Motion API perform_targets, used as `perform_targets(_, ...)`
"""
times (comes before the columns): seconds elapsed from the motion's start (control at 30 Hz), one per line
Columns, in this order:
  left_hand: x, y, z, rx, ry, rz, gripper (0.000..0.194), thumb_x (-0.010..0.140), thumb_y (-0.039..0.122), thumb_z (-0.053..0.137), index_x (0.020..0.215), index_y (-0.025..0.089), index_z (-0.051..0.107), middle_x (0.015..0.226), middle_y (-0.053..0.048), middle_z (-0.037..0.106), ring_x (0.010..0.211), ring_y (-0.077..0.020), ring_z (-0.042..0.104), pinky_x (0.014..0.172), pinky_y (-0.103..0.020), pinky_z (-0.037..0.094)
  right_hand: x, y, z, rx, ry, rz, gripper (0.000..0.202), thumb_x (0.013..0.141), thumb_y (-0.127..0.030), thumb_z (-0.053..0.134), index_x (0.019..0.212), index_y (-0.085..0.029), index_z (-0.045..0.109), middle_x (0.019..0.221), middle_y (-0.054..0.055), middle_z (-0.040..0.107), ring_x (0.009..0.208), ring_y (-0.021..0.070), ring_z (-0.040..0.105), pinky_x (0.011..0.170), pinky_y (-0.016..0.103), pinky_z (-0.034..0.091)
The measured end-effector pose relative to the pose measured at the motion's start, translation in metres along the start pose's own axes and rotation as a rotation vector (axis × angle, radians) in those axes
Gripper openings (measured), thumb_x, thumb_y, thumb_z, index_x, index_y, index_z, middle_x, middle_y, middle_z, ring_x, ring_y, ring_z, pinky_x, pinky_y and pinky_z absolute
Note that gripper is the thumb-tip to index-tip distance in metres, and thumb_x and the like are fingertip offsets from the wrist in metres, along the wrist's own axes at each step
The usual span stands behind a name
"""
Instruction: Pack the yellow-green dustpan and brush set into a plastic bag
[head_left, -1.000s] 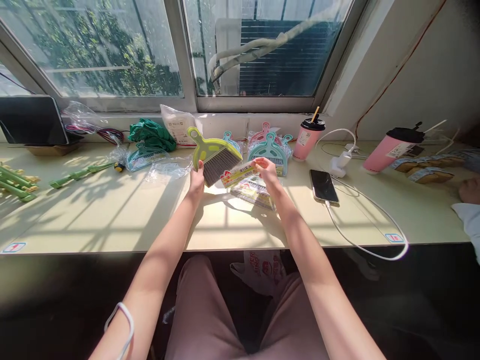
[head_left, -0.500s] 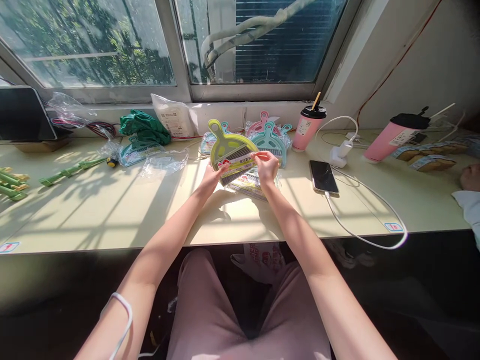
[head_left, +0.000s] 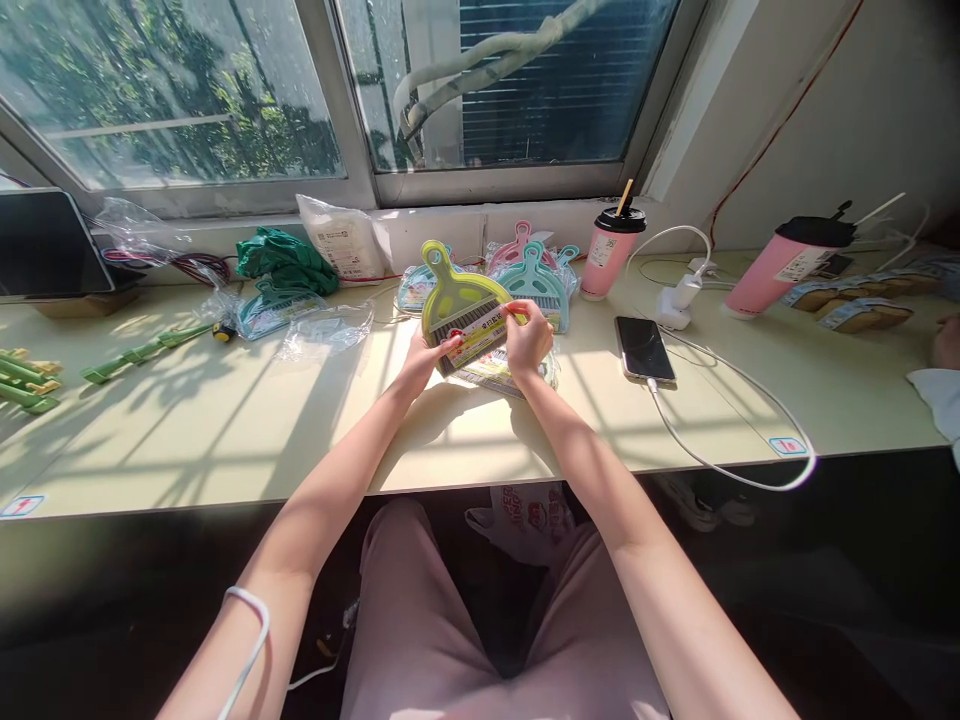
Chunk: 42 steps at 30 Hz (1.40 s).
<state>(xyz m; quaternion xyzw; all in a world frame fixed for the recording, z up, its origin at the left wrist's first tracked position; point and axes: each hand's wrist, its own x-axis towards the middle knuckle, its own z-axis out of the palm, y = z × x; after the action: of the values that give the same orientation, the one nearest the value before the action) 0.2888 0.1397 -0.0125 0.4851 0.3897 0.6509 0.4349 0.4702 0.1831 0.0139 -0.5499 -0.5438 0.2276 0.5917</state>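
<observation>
My left hand (head_left: 422,362) grips the lower left corner of a small yellow-green hand brush (head_left: 457,300) with grey bristles, held upright above the table. My right hand (head_left: 529,338) pinches a printed paper label (head_left: 480,345) laid across the bristles. Under both hands lies a short stack of similar labels (head_left: 501,375) on the table. Just behind the brush sit teal and pink dustpan-and-brush sets (head_left: 534,277).
A phone (head_left: 643,349) on a white cable (head_left: 739,420) lies to the right, with two pink cups (head_left: 609,255) (head_left: 780,268) behind. Clear plastic bags (head_left: 324,330), a green cloth (head_left: 285,258), green plastic rods (head_left: 135,352) and a dark tablet (head_left: 46,243) sit left. Another person's hand (head_left: 943,345) shows far right.
The brush swung from tilted at the left to upright in front of me, and my right hand brought the label onto its bristles. Both hands drew close together.
</observation>
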Motion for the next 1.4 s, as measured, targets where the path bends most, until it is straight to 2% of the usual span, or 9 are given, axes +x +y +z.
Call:
perform_targets(0.37,0.006,-0.007,-0.004,-0.015,0.101,-0.035,0.066,0.061,0.037,0.096,0.12,0.02,0.071,0.125,-0.012,0.083,0.132,-0.0398,0.074,0.12,-0.057,0.057,0.003,0.003,0.0,-0.051,-0.048,-0.035,0.013,0.101,-0.038,0.078,0.1,-0.025,0.077,0.11,0.008,0.089,0.105,0.031,0.081,0.091,0.041,0.058)
perform_targets(0.57,0.005,-0.007,-0.002,-0.007,0.077,-0.03,0.063,0.065,0.039,0.095,0.12,0.02,0.07,0.123,-0.012,0.083,0.132,-0.0398,0.074,0.117,-0.056,0.058,0.004,0.007,0.004,-0.079,-0.019,-0.115,0.006,0.1,-0.028,0.078,0.106,-0.026,0.077,0.115,0.008,0.086,0.108,0.0289,0.078,0.091,0.039,0.058)
perform_targets(0.67,0.003,-0.006,0.001,-0.014,0.084,-0.03,0.068,0.067,0.046,0.098,0.122,0.02,0.07,0.127,-0.013,0.083,0.134,-0.0401,0.073,0.119,-0.055,0.058,0.006,0.007,0.003,-0.096,-0.022,-0.104,0.012,0.098,-0.027,0.08,0.109,-0.026,0.078,0.11,0.007,0.085,0.104,0.0282,0.077,0.092,0.039,0.058)
perform_targets(0.8,0.001,-0.004,0.003,-0.012,0.072,-0.032,0.079,0.069,0.064,0.101,0.126,0.02,0.071,0.135,-0.015,0.082,0.14,-0.0413,0.072,0.12,-0.055,0.058,0.009,0.005,-0.001,-0.081,-0.053,-0.055,0.01,0.097,-0.029,0.081,0.106,-0.025,0.076,0.108,0.006,0.085,0.103,0.0285,0.076,0.095,0.041,0.057)
perform_targets(0.87,0.0,-0.003,0.003,-0.002,0.059,-0.029,0.082,0.068,0.067,0.102,0.128,0.021,0.071,0.138,-0.016,0.082,0.141,-0.0419,0.071,0.121,-0.055,0.058,0.008,0.003,-0.003,-0.071,-0.062,-0.04,0.011,0.097,-0.03,0.082,0.104,-0.025,0.075,0.108,0.007,0.085,0.103,0.0291,0.076,0.097,0.041,0.057)
perform_targets(1.1,-0.003,0.003,0.003,0.067,0.026,0.022,0.081,0.069,0.053,0.104,0.137,0.02,0.073,0.139,-0.017,0.081,0.139,-0.0424,0.072,0.12,-0.058,0.058,0.006,0.004,-0.002,-0.063,-0.078,-0.005,0.014,0.097,-0.034,0.081,0.095,-0.026,0.071,0.098,0.007,0.084,0.099,0.0302,0.075,0.099,0.043,0.057)
perform_targets(1.27,-0.001,0.001,0.0,0.072,0.045,0.017,0.078,0.066,0.047,0.103,0.133,0.019,0.074,0.136,-0.017,0.081,0.139,-0.0433,0.071,0.122,-0.059,0.056,0.009,0.005,-0.002,-0.047,-0.097,0.007,0.015,0.096,-0.035,0.081,0.093,-0.026,0.069,0.097,0.007,0.083,0.1,0.0302,0.075,0.099,0.043,0.057)
perform_targets(1.4,0.001,-0.001,-0.001,0.069,0.062,0.003,0.073,0.065,0.045,0.1,0.127,0.019,0.072,0.137,-0.017,0.08,0.14,-0.0438,0.07,0.123,-0.06,0.056,0.009,0.002,-0.002,-0.03,-0.113,0.044,0.021,0.093,-0.032,0.083,0.105,-0.025,0.067,0.104,0.007,0.081,0.105,0.03,0.075,0.103,0.045,0.057)
